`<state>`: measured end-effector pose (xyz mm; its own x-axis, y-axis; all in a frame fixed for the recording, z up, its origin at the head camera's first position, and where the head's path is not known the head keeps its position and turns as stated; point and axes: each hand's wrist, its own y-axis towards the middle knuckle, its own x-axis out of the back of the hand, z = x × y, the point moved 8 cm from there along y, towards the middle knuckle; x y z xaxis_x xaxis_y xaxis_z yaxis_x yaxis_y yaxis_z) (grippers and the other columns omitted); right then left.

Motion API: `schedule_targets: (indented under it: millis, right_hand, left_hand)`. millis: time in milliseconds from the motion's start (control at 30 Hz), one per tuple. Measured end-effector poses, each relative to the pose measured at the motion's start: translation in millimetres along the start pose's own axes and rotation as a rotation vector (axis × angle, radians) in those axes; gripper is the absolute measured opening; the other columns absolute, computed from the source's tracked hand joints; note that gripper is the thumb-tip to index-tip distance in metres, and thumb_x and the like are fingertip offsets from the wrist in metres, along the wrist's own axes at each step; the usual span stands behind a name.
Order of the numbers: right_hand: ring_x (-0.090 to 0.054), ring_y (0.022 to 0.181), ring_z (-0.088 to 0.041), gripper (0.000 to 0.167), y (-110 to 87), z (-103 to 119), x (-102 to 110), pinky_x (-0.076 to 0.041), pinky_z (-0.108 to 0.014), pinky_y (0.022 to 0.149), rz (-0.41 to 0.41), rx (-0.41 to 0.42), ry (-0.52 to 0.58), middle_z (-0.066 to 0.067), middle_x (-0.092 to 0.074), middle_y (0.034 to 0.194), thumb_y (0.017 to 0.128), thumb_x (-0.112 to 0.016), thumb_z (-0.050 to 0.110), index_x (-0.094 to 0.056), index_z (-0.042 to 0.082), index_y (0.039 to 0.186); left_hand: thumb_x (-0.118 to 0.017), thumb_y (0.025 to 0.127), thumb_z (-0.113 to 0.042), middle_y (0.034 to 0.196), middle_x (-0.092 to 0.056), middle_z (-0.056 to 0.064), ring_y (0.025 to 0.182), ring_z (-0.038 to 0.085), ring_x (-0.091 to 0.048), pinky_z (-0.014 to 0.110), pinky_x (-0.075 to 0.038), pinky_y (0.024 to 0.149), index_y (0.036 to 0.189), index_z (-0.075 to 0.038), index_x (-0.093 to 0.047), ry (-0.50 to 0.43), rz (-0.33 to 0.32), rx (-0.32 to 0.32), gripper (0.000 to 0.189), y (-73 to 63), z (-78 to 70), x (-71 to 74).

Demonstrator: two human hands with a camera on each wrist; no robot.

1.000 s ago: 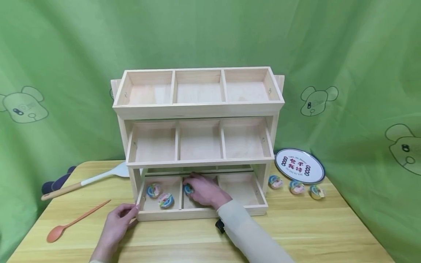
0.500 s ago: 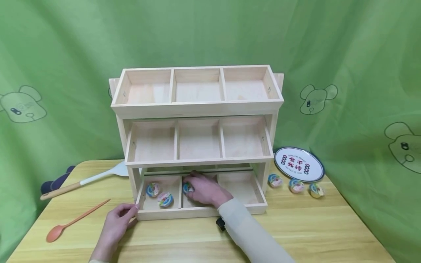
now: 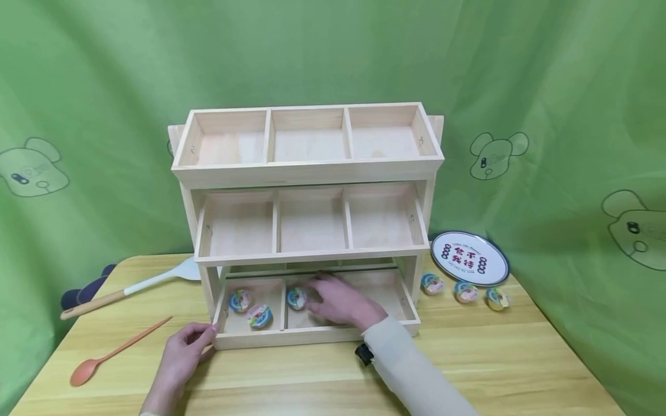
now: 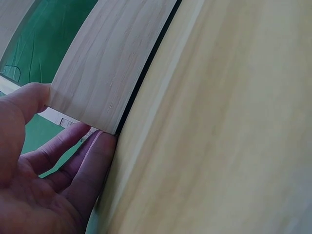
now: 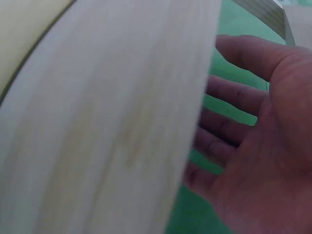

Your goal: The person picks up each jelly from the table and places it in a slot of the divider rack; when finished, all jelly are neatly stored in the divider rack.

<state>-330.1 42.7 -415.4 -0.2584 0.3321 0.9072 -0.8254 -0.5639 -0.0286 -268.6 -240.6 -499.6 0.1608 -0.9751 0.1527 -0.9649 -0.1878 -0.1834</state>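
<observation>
Plate (image 3: 470,259) and outer cups (image 3: 465,292), right of the right hand's (image 3: 340,300) fingers; middle tray (image 3: 312,256), above; nearest cup (image 3: 297,299), just left, in bottom tray (image 3: 317,337); palm faces down, fingers loosely parted; left hand (image 3: 182,353) grips bottom tray's corner.

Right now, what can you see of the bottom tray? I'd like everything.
The bottom tray is long, shallow and open-topped, of pale, bare-looking wood, and forms the lowest tier of the rack. One divider shows, with two cups to its left and a third cup just to its right. The right hand hides part of the interior; whether it touches the tray is unclear. The left hand grips the left front corner.
</observation>
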Motion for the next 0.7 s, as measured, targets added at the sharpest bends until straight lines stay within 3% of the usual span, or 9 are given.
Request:
schedule_targets:
  millis: [367,700]
  right_hand:
    - [-0.054,0.119,-0.029,0.046,-15.3,-9,15,-0.047,-0.044,0.104,-0.04,0.02,0.014,-0.013,-0.055,0.134,0.098,-0.061,0.029,-0.055,0.002,0.134]
    - [-0.049,0.125,-0.033,0.045,-28.9,-5,24,-0.043,-0.047,0.108,-0.058,0.04,0.024,-0.017,-0.051,0.138,0.096,-0.064,0.027,-0.056,0.003,0.133]
  left_hand:
    - [-0.066,0.096,-0.018,0.116,-0.054,0.018,0.099,0.017,-0.058,0.028,-0.058,0.087,0.117,0.013,-0.057,0.012,0.003,0.003,0.039,-0.6,0.4,0.7]
    - [-0.065,0.097,-0.018,0.117,-0.053,0.019,0.101,0.019,-0.057,0.028,-0.058,0.087,0.118,0.013,-0.056,0.019,0.014,0.01,0.038,0.2,-0.2,0.4]
